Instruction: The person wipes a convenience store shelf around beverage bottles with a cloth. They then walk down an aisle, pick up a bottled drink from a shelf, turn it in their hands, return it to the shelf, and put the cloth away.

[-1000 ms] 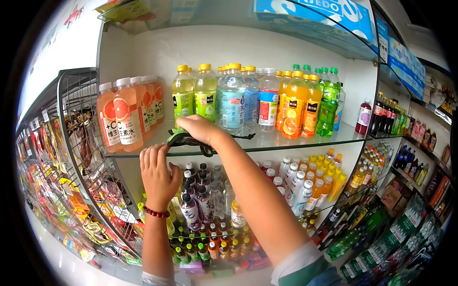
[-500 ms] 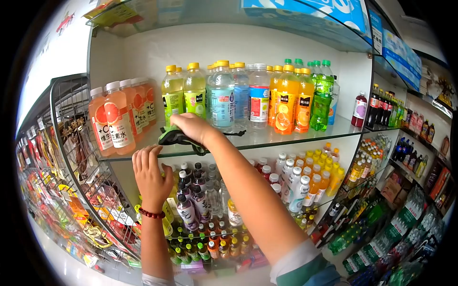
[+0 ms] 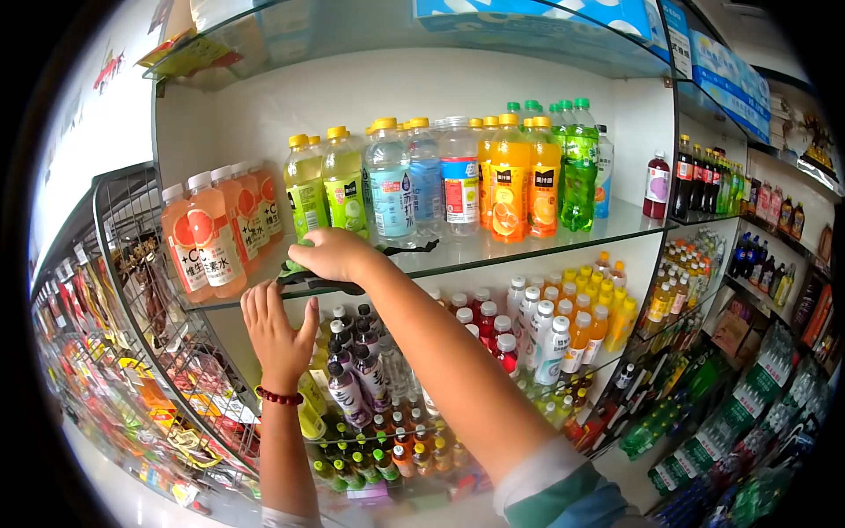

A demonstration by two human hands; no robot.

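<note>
My right hand [image 3: 334, 255] is closed on a green and black cloth [image 3: 297, 275], pressed to the front of a glass shelf [image 3: 475, 250]. A thin black end of the cloth trails to the right. At the shelf's front edge, left of the cloth, my left hand [image 3: 280, 330] has its fingers stretched out and thumb apart, holding nothing. Behind the cloth stand green-yellow juice bottles [image 3: 344, 185] with yellow caps and pale blue bottles [image 3: 392, 194]. Pink grapefruit drink bottles [image 3: 214, 238] stand left of my hands.
Orange juice bottles [image 3: 508, 180] and green soda bottles [image 3: 578, 167] stand farther right on this shelf. Below are dark-capped purple-label bottles [image 3: 349, 396] and white-capped bottles [image 3: 553, 350]. A wire rack [image 3: 145, 264] of packets borders the left.
My right hand has shifted slightly left and down in view with the cloth. My left hand stays by the shelf edge. The view has tilted a little.
</note>
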